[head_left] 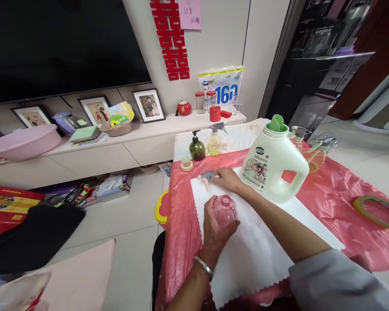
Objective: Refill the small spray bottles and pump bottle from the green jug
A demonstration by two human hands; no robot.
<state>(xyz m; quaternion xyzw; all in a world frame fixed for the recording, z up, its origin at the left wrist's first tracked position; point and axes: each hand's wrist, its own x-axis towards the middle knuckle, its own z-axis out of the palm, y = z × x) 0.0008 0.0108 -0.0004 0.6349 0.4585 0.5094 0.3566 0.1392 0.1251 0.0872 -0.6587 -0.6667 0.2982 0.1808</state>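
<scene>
1. The left hand is wrapped around a small pink bottle, holding it upright on the white cloth that covers the bench; the bottle's open neck shows above the fingers.
2. The right hand reaches further forward and pinches a grey spray head lying on the cloth, just beyond the bottle.
3. A large white jug stands just right of that hand.
4. The left palm hides most of the bottle's body; the spray head's tube is hard to make out.

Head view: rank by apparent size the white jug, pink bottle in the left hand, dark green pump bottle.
1. white jug, clearly largest.
2. pink bottle, held by the left hand.
3. dark green pump bottle.
Second and third look close; the pink bottle sits nearer the camera, so that order is unsure.
</scene>
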